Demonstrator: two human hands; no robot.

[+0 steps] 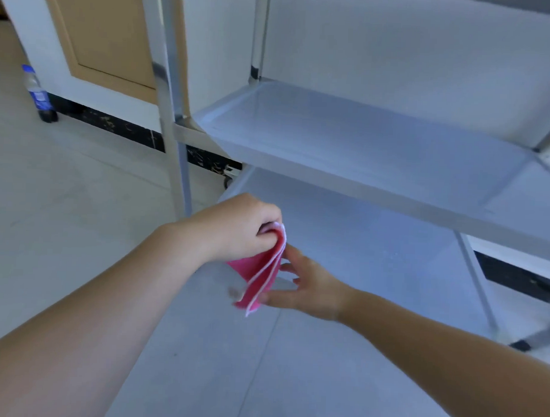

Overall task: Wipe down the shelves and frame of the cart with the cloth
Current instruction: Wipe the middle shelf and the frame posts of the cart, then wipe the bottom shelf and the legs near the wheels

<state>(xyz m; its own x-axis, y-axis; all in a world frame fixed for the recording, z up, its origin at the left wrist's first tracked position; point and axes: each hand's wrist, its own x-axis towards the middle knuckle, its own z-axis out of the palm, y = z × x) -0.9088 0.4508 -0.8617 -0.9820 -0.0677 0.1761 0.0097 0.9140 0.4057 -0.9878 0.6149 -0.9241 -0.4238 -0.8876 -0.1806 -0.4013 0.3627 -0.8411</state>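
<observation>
The folded pink cloth (260, 275) hangs just in front of the cart (363, 155), beside its lower shelf (360, 242). The left hand (235, 228) pinches the cloth's top edge from above. The right hand (308, 287), fingers spread apart, touches its lower edge. Both shelves hold nothing.
</observation>
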